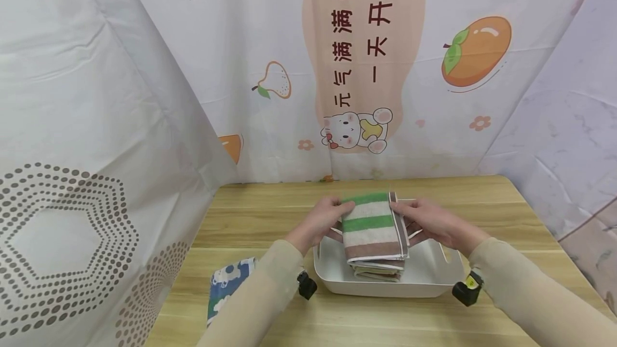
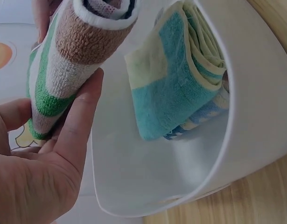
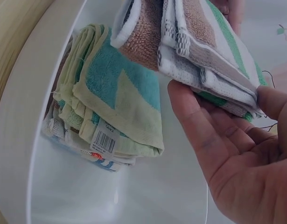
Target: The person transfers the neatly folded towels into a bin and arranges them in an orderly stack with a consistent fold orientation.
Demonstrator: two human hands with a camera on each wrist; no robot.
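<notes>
A folded towel (image 1: 368, 224) with green, white and brown stripes is held between both hands, over a white plastic basket (image 1: 409, 289). My left hand (image 1: 324, 221) grips its left edge, thumb on top and fingers beneath. The right hand (image 1: 429, 222) pinches the opposite edge the same way. In the left wrist view, the striped towel (image 2: 78, 56) hangs apart from a teal and pale yellow folded towel (image 2: 169, 79) inside the basket. That teal towel (image 3: 122, 79) lies on other folded towels and shows a barcode label (image 3: 105, 137) in the right wrist view.
On the wooden table (image 1: 376, 323), a blue patterned cloth (image 1: 226, 285) lies left of the basket, partly hidden by the left sleeve (image 1: 260, 293). A printed curtain (image 1: 270, 122) hangs behind the table, and another white sheet (image 1: 96, 122) hangs at the left.
</notes>
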